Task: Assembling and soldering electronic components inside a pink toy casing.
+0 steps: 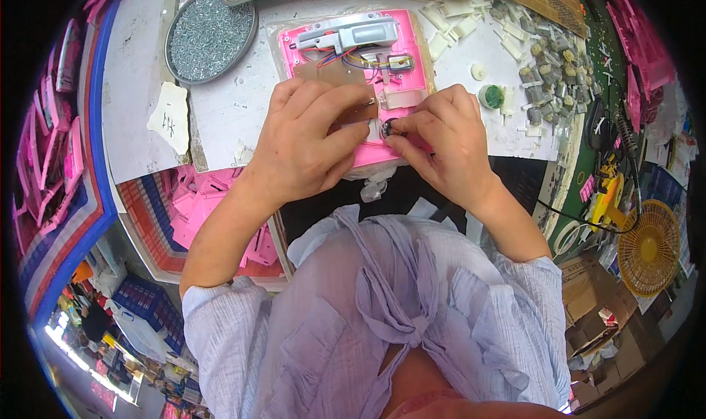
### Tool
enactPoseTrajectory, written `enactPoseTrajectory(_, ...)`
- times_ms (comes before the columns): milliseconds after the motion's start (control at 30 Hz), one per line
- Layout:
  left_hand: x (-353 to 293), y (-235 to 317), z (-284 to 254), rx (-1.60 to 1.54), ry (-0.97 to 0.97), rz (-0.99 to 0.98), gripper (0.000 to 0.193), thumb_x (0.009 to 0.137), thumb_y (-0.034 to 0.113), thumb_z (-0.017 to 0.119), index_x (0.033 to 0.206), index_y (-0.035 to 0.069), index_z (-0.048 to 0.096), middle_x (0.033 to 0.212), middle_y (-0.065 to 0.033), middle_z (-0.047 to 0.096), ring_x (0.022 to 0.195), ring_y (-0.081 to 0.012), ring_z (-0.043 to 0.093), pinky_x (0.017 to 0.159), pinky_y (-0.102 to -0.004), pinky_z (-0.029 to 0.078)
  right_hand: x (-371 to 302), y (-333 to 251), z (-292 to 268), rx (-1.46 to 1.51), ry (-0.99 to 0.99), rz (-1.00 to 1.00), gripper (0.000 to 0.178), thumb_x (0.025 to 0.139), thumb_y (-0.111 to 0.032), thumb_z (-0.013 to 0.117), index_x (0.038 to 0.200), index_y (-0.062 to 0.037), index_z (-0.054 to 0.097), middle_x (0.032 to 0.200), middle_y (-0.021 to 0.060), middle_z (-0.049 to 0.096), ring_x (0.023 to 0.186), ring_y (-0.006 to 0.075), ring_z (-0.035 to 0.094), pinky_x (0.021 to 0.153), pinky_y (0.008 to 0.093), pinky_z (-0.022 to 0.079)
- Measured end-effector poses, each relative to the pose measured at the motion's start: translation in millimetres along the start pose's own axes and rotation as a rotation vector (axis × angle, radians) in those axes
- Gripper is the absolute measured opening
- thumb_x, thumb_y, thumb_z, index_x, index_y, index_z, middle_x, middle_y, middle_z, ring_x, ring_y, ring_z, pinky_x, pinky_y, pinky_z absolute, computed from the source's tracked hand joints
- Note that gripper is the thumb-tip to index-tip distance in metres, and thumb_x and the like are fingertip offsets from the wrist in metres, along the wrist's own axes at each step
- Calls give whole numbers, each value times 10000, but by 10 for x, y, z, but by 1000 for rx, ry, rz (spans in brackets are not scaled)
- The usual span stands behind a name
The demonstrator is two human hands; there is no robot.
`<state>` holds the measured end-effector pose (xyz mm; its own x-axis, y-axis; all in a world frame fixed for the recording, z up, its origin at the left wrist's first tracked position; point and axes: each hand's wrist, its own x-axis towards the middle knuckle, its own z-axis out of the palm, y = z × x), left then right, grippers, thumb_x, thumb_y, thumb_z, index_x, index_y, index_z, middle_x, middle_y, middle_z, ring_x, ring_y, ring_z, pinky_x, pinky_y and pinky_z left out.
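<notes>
A pink plastic housing [421,55] lies on the table in front of me, with a grey-and-white unit [370,35], thin coloured wires and a brown sheet [323,73] in it. My left hand [305,136] rests over its left side, thumb and index finger curled near the sheet's lower edge; what they grip is hidden. With thumb and fingertips, my right hand [448,143] pinches a small dark round part [387,127] at the housing's near end. Just above those fingers a translucent whitish piece [404,100] sits in the housing.
A round pan of small metal screws [209,36] stands far left, beside a torn white paper [170,117]. Rightward lie white plastic pieces [460,22], several grey parts [548,80] and a green-topped round item [491,97]. Pink pieces [202,206] fill a bin below the left edge.
</notes>
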<state>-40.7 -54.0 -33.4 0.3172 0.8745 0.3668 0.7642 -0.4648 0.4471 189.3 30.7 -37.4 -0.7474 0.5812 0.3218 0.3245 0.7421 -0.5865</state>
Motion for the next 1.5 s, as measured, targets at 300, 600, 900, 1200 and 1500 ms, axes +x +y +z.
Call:
enactPoseTrajectory(300,62,-25,65,-34,6,6,478,613,112,801,1083,164,735,1260,-62,632,995,-256,620,943,-436,412,7,6,23,-8,20,7,196,744,-178,836,836,-88,689,873,37,617,856,268,560,789,407,420)
enactPoseTrajectory(600,46,-40,49,-9,-17,9,474,599,117,809,1065,172,739,1283,-69,632,994,-260,624,939,-441,417,7,15,-2,2,-5,3,275,689,-162,893,888,-84,720,872,58,622,828,268,543,755,386,425)
enactPoseTrajectory(900,61,-27,52,-3,-29,-14,372,669,199,801,1028,142,724,1245,-58,642,1014,-258,605,975,-453,414,-2,18,15,5,-5,12,274,700,-159,887,898,-94,709,883,55,625,850,268,551,777,390,434)
enactPoseTrajectory(1200,148,-44,80,-74,-38,10,359,683,77,832,1015,125,705,1196,-68,652,936,-240,627,886,-413,440,-9,13,11,-1,-11,18,282,709,-167,885,911,-99,701,892,54,630,874,275,551,784,391,432)
enactPoseTrajectory(1500,159,-39,143,-117,-26,-24,296,723,59,831,982,103,696,1212,-74,636,930,-243,619,864,-403,446,-252,113,-478,2,135,1,253,741,-117,878,925,-72,710,765,35,557,742,244,525,712,392,416)
